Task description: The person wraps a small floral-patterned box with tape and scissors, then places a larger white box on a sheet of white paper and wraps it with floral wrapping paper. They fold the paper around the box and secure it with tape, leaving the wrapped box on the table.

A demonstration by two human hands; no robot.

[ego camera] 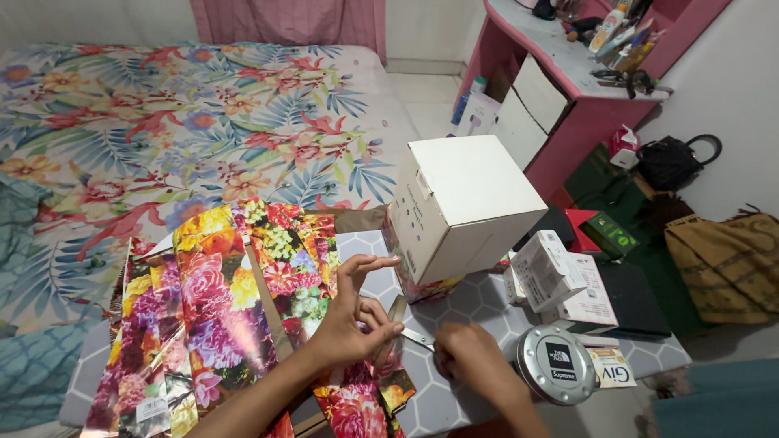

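- Cutting floral wrapping paper point(219, 324) looks to be the step in hand: the right hand point(471, 357) is closed around scissors point(415, 334), whose blades point toward the left hand point(357, 320).
- Left hand pinches the glossy sheet's edge just beside the blades, thumb and lower fingers together, index finger raised.
- Next move, as I judge it, calls for keeping the sheet taut and steering the blades straight, since slick foil-like paper slips and creases easily.
- White cardboard box point(462, 207), a plain matte cube, stands tilted just beyond the scissors, one corner on a scrap of the same paper.
- Round metal tin point(556, 365), shiny and ridged, lies just right of the scissors.
- Grey hexagon-patterned table point(462, 397) carries all of it.
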